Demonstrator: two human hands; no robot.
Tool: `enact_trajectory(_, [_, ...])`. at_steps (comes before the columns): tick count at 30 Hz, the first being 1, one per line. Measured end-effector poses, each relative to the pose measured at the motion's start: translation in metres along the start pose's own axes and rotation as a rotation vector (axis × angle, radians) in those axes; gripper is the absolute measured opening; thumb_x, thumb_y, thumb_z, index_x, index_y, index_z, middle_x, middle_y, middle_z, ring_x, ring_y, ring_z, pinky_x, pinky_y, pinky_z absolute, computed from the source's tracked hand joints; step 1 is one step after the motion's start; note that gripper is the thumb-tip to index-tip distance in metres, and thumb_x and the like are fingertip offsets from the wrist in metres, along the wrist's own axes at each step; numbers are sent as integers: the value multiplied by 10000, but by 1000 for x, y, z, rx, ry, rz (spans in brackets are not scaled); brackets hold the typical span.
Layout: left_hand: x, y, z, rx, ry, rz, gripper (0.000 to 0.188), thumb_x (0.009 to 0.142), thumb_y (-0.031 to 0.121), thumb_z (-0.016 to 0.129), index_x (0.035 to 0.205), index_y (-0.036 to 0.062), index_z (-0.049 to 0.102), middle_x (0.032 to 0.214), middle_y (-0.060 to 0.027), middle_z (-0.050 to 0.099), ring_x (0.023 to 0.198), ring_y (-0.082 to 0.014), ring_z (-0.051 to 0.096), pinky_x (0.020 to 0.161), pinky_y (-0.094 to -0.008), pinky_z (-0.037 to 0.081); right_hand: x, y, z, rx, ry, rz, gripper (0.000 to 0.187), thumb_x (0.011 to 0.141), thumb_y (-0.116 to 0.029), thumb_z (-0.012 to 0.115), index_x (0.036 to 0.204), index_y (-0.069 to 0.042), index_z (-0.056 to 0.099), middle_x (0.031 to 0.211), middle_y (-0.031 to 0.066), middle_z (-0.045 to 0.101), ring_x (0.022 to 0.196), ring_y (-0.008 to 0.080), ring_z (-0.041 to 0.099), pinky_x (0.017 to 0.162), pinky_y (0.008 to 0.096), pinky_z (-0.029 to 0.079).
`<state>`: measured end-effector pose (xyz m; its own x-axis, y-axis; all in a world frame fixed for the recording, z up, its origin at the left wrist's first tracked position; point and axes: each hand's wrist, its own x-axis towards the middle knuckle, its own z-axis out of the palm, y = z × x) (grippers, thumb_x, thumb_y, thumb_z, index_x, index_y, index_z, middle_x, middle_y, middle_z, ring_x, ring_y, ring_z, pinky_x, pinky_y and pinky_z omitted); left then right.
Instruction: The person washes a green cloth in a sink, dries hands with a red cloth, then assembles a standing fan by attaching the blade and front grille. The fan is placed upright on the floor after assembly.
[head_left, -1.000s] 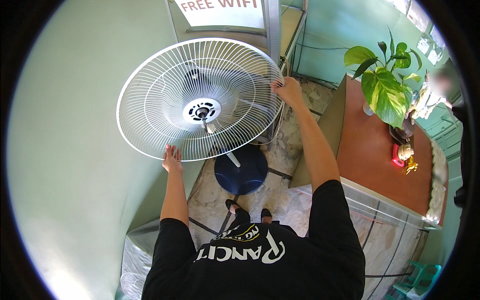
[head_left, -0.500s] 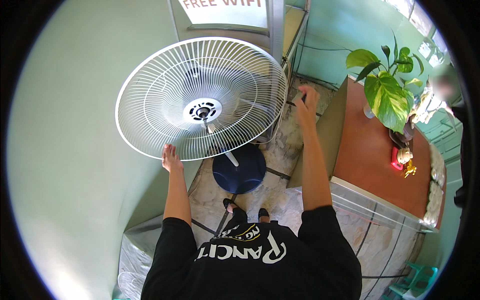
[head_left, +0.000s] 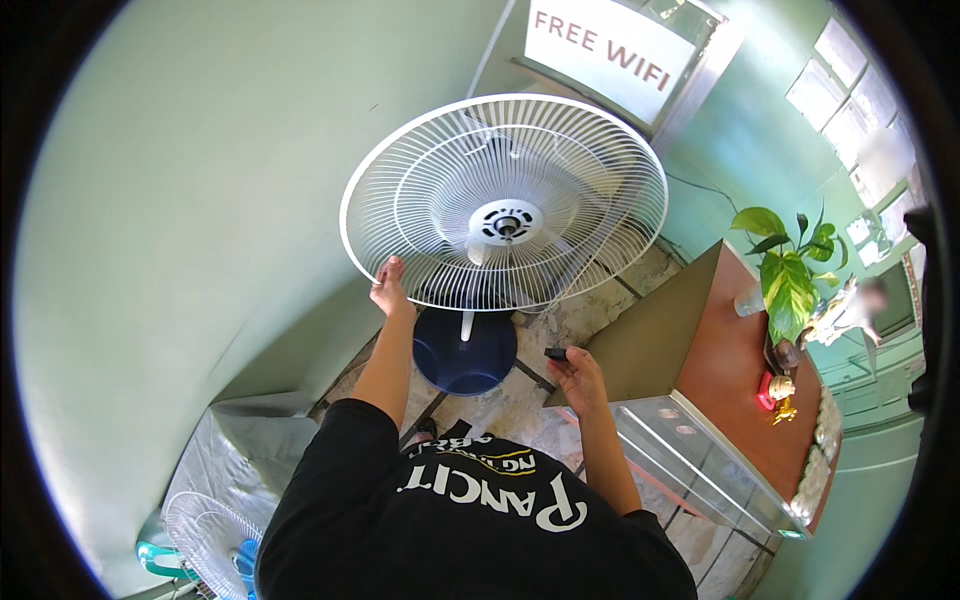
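A white wire fan guard, the rear half of a stand fan's cage, faces me with its blades off. At its centre a bare motor shaft pokes through the white hub. My left hand grips the guard's lower left rim, fingers over the edge. Below and right of the guard, my right hand pinches a small black block-like piece, whose exact kind I cannot make out. Under the guard, the fan's round dark blue base rests on the tiled floor, with a white pole rising from it.
At the right stands a brown-topped counter with glass sides, bearing a potted plant, a figurine and small ornaments. A green wall is close on my left. Another fan guard lies lower left, beside a grey-covered object.
My right hand has come down from beside the guard's right edge toward me, carrying the black piece. My left hand stays on the rim. The view has turned, shifting the guard rightward.
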<state>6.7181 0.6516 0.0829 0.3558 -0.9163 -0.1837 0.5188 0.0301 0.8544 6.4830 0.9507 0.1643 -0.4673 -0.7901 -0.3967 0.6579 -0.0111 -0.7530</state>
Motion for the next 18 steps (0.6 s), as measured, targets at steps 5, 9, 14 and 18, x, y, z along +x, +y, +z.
enact_trajectory(5, [-13, 10, 8, -59, 46, 34, 228, 834, 131, 715, 950, -61, 676, 876, -128, 686, 798, -198, 663, 772, -311, 543, -5, -11, 40, 63, -61, -4, 161, 874, -137, 614, 983, -37, 553, 939, 152, 656, 855, 224, 651, 776, 376, 544])
enact_trajectory(9, [-16, 17, 10, -29, 52, 20, 238, 843, 142, 710, 949, -68, 675, 869, -128, 685, 811, -196, 664, 785, -310, 542, -8, -24, 68, -7, -26, -112, 181, 865, -101, 614, 1004, -27, 524, 954, 149, 642, 822, 204, 640, 761, 366, 541])
enact_trajectory(14, [-10, 14, 12, 20, 43, 28, 215, 847, 147, 703, 926, -52, 692, 864, -111, 691, 809, -187, 661, 789, -303, 538, -26, -26, 97, -127, -89, -320, 244, 862, -85, 611, 1081, -25, 524, 942, 115, 630, 789, 176, 619, 740, 353, 531])
enact_trajectory(18, [1, 9, 15, -3, 21, 37, 215, 833, 148, 715, 917, -49, 696, 853, -107, 690, 784, -179, 657, 777, -306, 542, -44, -33, 107, -129, -163, -353, 356, 898, -152, 572, 1217, -13, 500, 971, 102, 630, 776, 169, 607, 746, 339, 517])
